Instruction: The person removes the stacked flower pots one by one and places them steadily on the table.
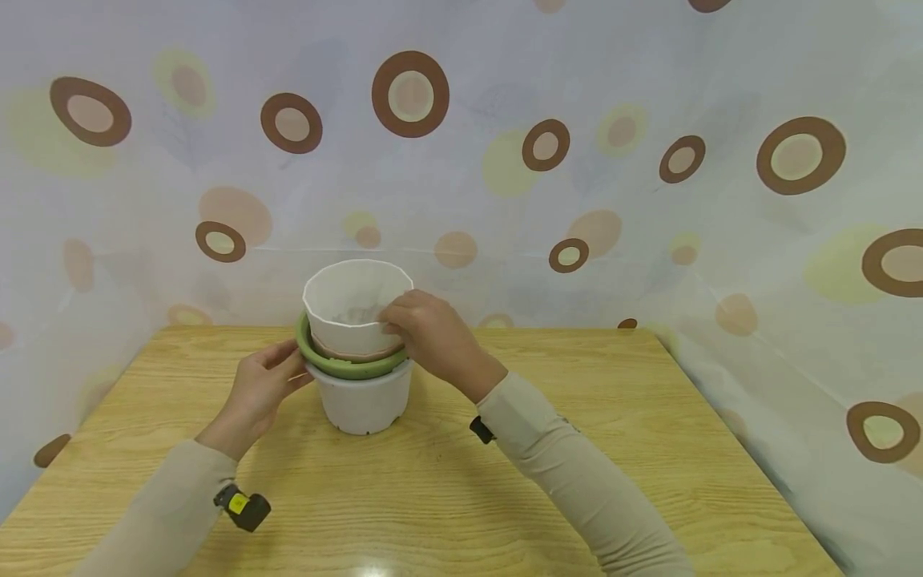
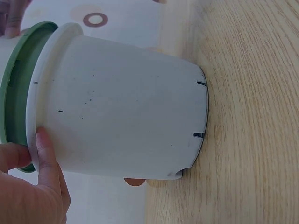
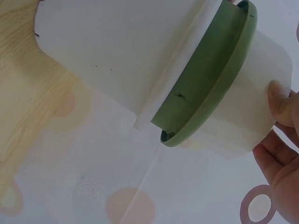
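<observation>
A stack of nested flowerpots stands on the table. At its base is a round white flowerpot (image 1: pixel 364 401) with small notches round its foot. A green flowerpot (image 1: pixel 349 369) sits inside it, then one with a pinkish-brown rim (image 1: pixel 353 354), mostly hidden. The topmost white flowerpot (image 1: pixel 346 338) has a many-sided rim. My right hand (image 1: pixel 440 336) pinches that rim at its right side, thumb outside and fingers over the edge. On the left, my left hand (image 1: pixel 259 393) holds the bottom pot's rim between thumb and fingers (image 2: pixel 44 151), the thumb beside the green pot.
The wooden table (image 1: pixel 577 449) stretches out to the right and in front of the stack. Behind it hangs a pale sheet (image 1: pixel 476 200) patterned with brown rings, which also runs along both sides. A small black device is strapped to each wrist.
</observation>
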### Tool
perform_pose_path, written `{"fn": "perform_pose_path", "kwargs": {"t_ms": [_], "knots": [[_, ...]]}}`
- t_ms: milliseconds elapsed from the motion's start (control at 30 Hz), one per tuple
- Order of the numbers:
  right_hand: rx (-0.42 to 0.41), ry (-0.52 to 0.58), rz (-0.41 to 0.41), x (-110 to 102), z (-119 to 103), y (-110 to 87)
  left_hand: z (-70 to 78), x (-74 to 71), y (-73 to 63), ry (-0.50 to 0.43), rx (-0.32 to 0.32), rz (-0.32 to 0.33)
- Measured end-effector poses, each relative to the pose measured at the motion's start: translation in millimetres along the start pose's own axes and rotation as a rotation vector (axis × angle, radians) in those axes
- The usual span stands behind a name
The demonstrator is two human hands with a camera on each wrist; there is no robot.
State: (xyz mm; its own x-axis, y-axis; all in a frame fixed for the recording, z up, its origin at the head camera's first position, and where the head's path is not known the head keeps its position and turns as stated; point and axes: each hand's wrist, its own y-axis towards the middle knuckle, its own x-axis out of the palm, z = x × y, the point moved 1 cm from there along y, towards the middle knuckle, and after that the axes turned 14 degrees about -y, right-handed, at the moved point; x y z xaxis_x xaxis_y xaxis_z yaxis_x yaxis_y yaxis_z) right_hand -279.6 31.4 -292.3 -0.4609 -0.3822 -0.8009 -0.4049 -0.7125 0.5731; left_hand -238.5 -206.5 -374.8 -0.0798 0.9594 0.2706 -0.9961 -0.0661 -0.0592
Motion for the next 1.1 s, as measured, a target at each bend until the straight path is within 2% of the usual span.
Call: {"fn": "perform_pose_path", "kwargs": {"t_ms": [567, 1100], "knots": [[0.012, 0.016, 0.037, -7.3, 1.1, 3.6, 0.2, -0.7, -0.5, 0.010, 0.003, -0.007], [-0.004, 0.020, 0.105, -14.4, 2.9, 7.1, -0.6, -1.1, -0.3, 0.004, 0.006, -0.008]]}}
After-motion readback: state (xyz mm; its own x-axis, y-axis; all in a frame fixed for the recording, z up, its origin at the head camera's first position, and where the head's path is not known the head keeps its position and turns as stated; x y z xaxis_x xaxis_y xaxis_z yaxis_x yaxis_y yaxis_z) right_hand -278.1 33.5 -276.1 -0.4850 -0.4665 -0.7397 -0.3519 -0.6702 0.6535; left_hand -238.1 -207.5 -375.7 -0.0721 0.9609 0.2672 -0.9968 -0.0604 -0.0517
